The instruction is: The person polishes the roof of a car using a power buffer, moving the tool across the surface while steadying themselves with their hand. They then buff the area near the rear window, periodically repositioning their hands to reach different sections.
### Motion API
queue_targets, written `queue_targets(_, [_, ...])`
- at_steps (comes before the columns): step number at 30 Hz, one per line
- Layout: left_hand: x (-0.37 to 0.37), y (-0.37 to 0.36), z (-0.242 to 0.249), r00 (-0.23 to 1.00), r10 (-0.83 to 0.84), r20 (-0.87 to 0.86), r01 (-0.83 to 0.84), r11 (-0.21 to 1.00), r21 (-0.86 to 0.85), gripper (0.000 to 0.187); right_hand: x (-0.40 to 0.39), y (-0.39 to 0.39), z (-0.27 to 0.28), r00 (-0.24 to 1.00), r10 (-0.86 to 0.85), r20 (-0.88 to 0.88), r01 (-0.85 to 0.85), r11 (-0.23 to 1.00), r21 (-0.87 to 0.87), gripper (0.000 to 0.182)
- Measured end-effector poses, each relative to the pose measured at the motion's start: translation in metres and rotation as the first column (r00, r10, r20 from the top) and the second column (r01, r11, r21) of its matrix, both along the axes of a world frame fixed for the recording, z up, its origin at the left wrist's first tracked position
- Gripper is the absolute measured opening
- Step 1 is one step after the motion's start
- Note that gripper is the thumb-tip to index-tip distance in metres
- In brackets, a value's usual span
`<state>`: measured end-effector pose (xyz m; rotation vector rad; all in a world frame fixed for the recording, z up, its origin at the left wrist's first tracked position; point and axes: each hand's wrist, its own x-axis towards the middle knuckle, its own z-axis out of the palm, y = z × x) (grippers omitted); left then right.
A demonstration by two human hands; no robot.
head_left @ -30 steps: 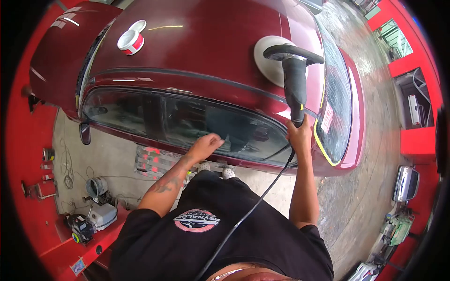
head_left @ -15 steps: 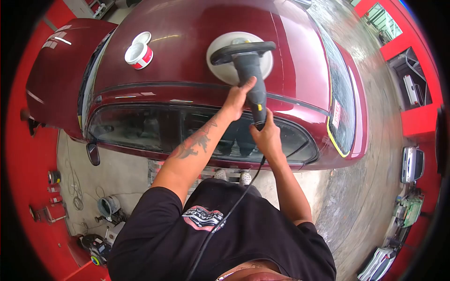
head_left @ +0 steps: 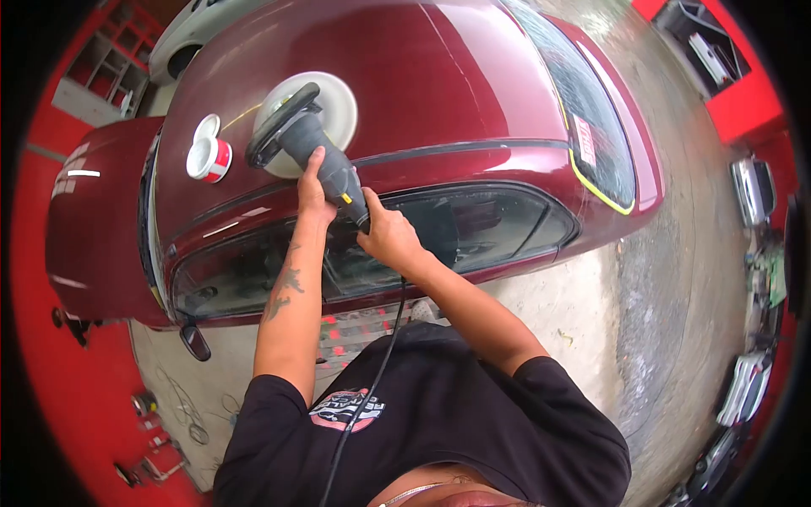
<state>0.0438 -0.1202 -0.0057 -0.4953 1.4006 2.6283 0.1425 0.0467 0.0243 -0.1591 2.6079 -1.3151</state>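
A dark car polisher (head_left: 319, 152) rests its round white pad (head_left: 340, 110) on the roof of a maroon car (head_left: 405, 93). My left hand (head_left: 313, 193) grips the polisher's body, thumb along its side. Around the rear end of its handle my right hand (head_left: 390, 233) is closed. From there a black power cord (head_left: 372, 389) runs down across my shirt. Left of the pad, on the roof, stands an open white-and-red tub (head_left: 209, 160), with its white lid (head_left: 207, 128) just behind it.
Below the roof edge are the side windows (head_left: 473, 224) and the side mirror (head_left: 195, 342). Yellow tape (head_left: 601, 196) borders the rear window. A pallet-like platform (head_left: 355, 334) lies by my feet. Cables (head_left: 187, 410) are on the floor at left; car parts (head_left: 748, 384) line the right wall.
Both hands have carried the polisher left along the roof, closer to the tub, and its handle now slants more. My view has also shifted and turned.
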Motion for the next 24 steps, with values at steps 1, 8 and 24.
queue_targets(1, [0.002, 0.004, -0.001, 1.000, -0.028, 0.001, 0.028, 1.000, -0.003, 0.063, 0.004, 0.003, -0.007, 1.000, -0.011, 0.009, 0.011, 0.999, -0.031, 0.084])
queue_targets(8, [0.001, 0.096, -0.014, 0.986, -0.167, -0.011, 0.164, 0.973, -0.161, 0.055, 0.038, 0.063, -0.030, 0.974, -0.208, 0.085, 0.221, 0.957, -0.187, 0.088])
queue_targets(24, [-0.043, 0.349, 0.014, 0.873, -0.479, 0.091, 0.478, 0.804, -0.354, 0.043, 0.023, 0.242, -0.056, 0.821, -0.559, 0.114, 0.548, 0.716, -0.434, 0.087])
